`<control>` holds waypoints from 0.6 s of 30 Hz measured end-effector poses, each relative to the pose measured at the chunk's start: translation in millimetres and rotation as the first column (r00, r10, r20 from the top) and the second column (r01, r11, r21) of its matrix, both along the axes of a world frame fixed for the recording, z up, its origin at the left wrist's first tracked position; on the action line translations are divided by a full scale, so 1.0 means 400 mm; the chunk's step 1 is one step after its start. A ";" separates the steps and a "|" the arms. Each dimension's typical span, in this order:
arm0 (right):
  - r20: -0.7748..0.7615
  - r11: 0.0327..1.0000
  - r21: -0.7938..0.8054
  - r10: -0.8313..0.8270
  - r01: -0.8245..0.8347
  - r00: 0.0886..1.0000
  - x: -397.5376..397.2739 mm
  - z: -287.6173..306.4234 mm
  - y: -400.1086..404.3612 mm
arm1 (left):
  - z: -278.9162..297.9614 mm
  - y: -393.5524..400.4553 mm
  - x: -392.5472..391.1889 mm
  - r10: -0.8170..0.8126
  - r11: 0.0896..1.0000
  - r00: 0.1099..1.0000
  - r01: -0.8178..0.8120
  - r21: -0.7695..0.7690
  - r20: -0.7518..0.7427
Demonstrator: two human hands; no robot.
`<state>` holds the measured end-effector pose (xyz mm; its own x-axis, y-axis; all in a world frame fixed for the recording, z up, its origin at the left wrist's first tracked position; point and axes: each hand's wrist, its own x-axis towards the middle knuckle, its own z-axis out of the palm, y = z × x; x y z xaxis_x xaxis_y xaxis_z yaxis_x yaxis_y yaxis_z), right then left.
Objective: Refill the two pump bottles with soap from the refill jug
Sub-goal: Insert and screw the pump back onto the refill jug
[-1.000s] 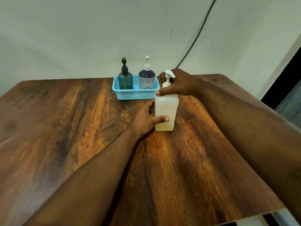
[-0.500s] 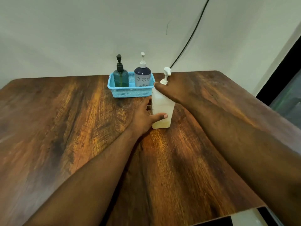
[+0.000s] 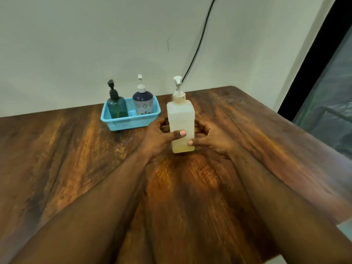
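Observation:
A tall translucent white pump bottle (image 3: 180, 119) stands upright on the wooden table (image 3: 76, 159), with a little yellowish soap at its bottom. My left hand (image 3: 162, 138) grips its lower left side, thumb across the front. My right hand (image 3: 211, 140) holds its lower right side, thumb touching the front corner. Behind and to the left, a dark green pump bottle (image 3: 116, 107) and a dark blue flowered pump bottle (image 3: 143, 102) stand in a light blue basket (image 3: 131, 123).
A black cable (image 3: 200, 40) runs down the white wall behind the table. The table's right edge runs diagonally close to my right arm, with a dark window or doorway (image 3: 327, 96) beyond it.
My right hand has come down from the pump top to the bottle's lower right side. My left hand has kept its grip on the bottle.

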<state>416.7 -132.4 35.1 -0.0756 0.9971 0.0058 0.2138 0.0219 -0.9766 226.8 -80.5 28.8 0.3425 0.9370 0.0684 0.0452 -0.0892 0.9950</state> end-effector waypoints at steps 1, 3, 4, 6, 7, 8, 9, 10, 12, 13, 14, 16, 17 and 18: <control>0.049 0.997 0.042 -0.060 0.058 0.997 0.020 0.011 0.007 | 0.008 0.013 0.022 -0.009 0.999 0.999 0.011 0.036 -0.052; 0.029 0.984 0.096 -0.155 0.152 0.987 0.068 0.025 0.027 | 0.029 0.042 0.072 -0.034 0.997 0.994 0.041 0.063 -0.099; -0.007 0.975 0.096 -0.201 0.201 0.979 0.088 0.025 0.038 | 0.039 0.055 0.094 -0.045 0.996 0.991 0.055 0.075 -0.125; -0.047 0.938 0.120 -0.322 0.325 0.946 0.143 0.023 0.075 | 0.049 0.093 0.145 -0.056 0.992 0.979 0.077 0.099 -0.198; -0.056 0.910 0.140 -0.387 0.391 0.920 0.176 0.020 0.101 | 0.052 0.116 0.171 -0.056 0.992 0.970 0.081 0.096 -0.236; -0.057 0.876 0.158 -0.452 0.455 0.890 0.210 0.018 0.125 | 0.053 0.139 0.194 -0.050 0.991 0.957 0.083 0.103 -0.287; -0.047 0.839 0.175 -0.516 0.515 0.856 0.241 0.016 0.148 | 0.044 0.167 0.215 -0.053 0.985 0.934 0.107 0.135 -0.353; -0.036 0.799 0.196 -0.573 0.568 0.819 0.277 0.011 0.174 | 0.038 0.194 0.245 -0.058 0.970 0.897 0.154 0.187 -0.438; -0.032 0.719 0.242 -0.666 0.652 0.746 0.347 -0.003 0.224 | 0.017 0.256 0.314 -0.043 0.926 0.761 0.273 0.260 -0.647; -0.032 0.684 0.262 -0.699 0.681 0.715 0.380 -0.010 0.247 | 0.003 0.286 0.349 -0.013 0.910 0.651 0.322 0.261 -0.759; -0.030 0.658 0.276 -0.723 0.701 0.690 0.408 -0.016 0.267 | -0.002 0.306 0.381 0.036 0.904 0.510 0.350 0.245 -0.859; -0.009 0.635 0.285 -0.748 0.718 0.664 0.463 -0.025 0.310 | -0.008 0.341 0.454 0.103 0.887 0.294 0.405 0.221 -0.950; 0.008 0.630 0.291 -0.754 0.720 0.656 0.489 -0.030 0.333 | -0.006 0.357 0.484 0.086 0.883 0.263 0.427 0.196 -0.961; 0.027 0.625 0.301 -0.761 0.720 0.649 0.510 -0.032 0.356 | 0.007 0.365 0.510 0.052 0.881 0.259 0.442 0.167 -0.964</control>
